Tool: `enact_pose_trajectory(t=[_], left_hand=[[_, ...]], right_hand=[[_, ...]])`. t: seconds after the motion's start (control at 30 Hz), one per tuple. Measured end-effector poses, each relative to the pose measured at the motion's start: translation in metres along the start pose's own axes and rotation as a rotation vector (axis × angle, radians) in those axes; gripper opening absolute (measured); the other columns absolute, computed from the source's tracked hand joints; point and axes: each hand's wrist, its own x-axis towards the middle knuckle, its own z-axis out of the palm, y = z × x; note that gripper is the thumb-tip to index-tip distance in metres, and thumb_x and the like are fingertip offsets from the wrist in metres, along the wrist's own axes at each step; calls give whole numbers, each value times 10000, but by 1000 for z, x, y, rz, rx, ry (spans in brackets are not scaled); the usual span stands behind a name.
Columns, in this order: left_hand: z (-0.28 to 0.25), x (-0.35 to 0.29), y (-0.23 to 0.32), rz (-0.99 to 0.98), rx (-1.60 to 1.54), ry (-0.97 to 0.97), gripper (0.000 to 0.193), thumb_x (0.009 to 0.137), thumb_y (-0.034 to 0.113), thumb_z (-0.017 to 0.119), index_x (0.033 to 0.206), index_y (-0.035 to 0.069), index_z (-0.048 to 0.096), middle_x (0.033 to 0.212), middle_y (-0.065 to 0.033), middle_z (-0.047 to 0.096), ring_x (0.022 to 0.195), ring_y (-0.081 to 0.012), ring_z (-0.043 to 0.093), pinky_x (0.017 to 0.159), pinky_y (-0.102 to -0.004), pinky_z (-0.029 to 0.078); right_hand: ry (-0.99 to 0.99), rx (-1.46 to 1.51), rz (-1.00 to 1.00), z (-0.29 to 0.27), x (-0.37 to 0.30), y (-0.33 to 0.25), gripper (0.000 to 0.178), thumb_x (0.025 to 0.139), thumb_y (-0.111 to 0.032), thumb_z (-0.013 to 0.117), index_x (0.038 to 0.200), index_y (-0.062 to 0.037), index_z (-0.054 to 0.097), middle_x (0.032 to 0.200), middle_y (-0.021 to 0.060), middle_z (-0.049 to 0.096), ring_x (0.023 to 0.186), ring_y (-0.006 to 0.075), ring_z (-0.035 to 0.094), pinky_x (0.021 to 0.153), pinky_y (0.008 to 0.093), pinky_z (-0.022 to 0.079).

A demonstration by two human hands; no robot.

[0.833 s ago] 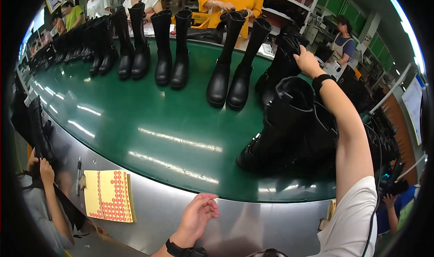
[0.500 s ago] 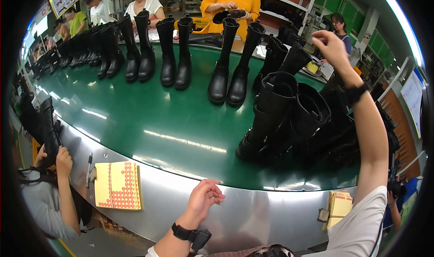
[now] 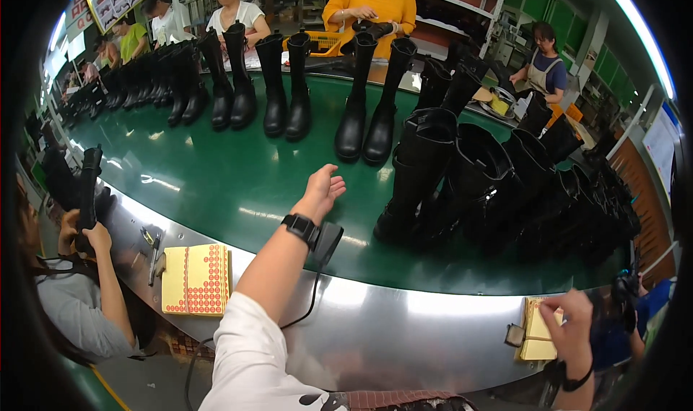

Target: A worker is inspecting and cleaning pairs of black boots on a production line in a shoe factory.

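Observation:
My left hand [image 3: 325,192] reaches out over the green tabletop [image 3: 289,176], fingers loosely bent and apart, holding nothing. Ahead of it stands a pair of tall black boots, the left boot [image 3: 349,126] and the right boot [image 3: 380,133], both upright and not touched. To its right a buckled black boot [image 3: 421,169] stands at the front of a dense group. My right hand [image 3: 572,331] hovers at the lower right, beside a banded stack of yellow sticker sheets [image 3: 535,331]. Its fingers are curled into a pinch; whatever may be between them is too small to make out.
A larger yellow sheet stack with red round stickers [image 3: 195,277] lies on the metal ledge [image 3: 404,339], with pens [image 3: 154,259] beside it. More boots [image 3: 286,97] line the far side. A co-worker [image 3: 79,295] handles a boot at left; others work across the table.
My left hand has moved forward over the green surface. My right hand has come down from above the boots at the upper right to the small sticker stack.

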Motion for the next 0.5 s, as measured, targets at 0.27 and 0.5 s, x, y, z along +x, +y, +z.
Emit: enact_pose_trajectory(t=[0.27,0.5], left_hand=[[25,147,-24,67,-153,66,851,821,313,794,1410,-100,338,1426,-294,399,1281,-424,457,1049,-527,437],[-10,198,4,97,126,-195,678,790,257,822,1302,-42,495,1340,-163,524,1231,-339,510,976,-502,503]], right_hand=[[-365,248,677,50,-112,78,338,908,-353,685,1075,-59,701,905,115,746,844,276,690,893,461,454],[60,185,651,55,-115,83,115,806,-96,740,837,14,719,694,89,673,645,157,640,612,284,488]])
